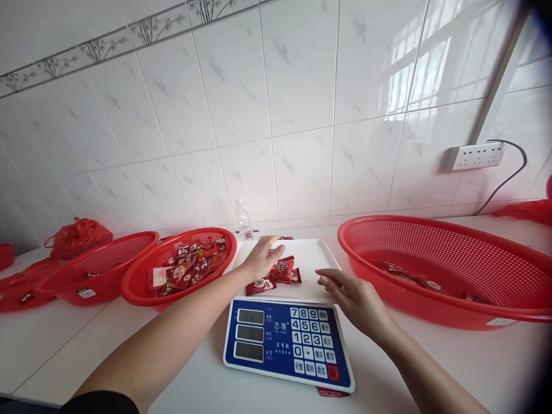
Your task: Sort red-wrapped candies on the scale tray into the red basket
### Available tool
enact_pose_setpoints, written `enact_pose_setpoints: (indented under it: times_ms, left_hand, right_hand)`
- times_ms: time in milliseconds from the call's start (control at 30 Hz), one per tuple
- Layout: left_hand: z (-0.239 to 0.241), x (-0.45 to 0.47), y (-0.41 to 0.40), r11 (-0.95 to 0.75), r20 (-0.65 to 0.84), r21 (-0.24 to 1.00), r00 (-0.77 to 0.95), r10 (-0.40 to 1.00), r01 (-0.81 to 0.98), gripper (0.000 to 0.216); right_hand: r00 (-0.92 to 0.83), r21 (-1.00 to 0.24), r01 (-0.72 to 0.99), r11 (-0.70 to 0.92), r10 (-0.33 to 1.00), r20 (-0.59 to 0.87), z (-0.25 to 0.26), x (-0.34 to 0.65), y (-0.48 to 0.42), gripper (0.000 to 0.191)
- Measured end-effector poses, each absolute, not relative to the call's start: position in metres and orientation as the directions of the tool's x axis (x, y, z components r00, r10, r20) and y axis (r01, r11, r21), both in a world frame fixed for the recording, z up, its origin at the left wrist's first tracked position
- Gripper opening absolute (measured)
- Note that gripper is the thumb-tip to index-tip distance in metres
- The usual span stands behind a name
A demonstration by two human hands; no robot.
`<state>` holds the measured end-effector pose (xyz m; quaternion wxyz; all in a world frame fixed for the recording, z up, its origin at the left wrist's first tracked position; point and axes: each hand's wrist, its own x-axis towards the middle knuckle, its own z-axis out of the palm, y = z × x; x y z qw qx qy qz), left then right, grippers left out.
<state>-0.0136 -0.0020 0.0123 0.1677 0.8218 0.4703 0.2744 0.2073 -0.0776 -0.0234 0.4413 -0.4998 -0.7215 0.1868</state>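
Observation:
On the white tray (310, 253) of a digital scale lie several small red packets (283, 270). My left hand (263, 259) is over the left part of the tray, beside these packets, with its thumb and fingers apart; part of its underside is hidden. My right hand (351, 293) reaches in at the tray's right edge, fingers stretched toward the packets and apart from them, holding nothing. In front of the tray is the scale's blue panel (280, 348) with number keys and small displays; the figures are hard to read.
Left of the scale, a red basket (228, 253) holds many red packets. Farther left stand another red basket (146, 238) and a red plastic bag (81, 237). A large red basket (431, 227) with some packets is at right. Behind the tray stands a clear bottle (244, 218).

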Motion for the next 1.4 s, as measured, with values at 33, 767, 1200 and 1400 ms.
enact_pose_setpoints:
  times_ms: [33, 767, 1200, 1400]
  left_hand:
    - [0.01, -0.014, 0.001, -0.509, 0.289, 0.515, 0.42, 0.86, 0.689, 0.059]
    - [0.021, -0.016, -0.01, -0.479, 0.126, 0.493, 0.486, 0.865, 0.726, 0.029]
    - [0.021, 0.006, -0.038, -0.579, 0.304, 0.444, 0.493, 0.815, 0.684, 0.017]
    - [0.03, 0.025, -0.066, -0.53, 0.344, 0.754, 0.454, 0.822, 0.388, 0.015]
  right_hand:
    - [-0.112, -0.709, 0.558, 0.432, 0.885, 0.451, -0.024, 0.207, -0.078, 0.035]
    - [-0.134, -0.708, 0.538, 0.458, 0.876, 0.464, -0.018, 0.203, -0.081, 0.031]
    - [-0.226, -0.512, 0.679, 0.526, 0.814, 0.535, -0.027, 0.204, -0.078, 0.033]
    - [-0.221, -0.555, 0.613, 0.562, 0.797, 0.562, -0.014, 0.2, -0.087, 0.031]
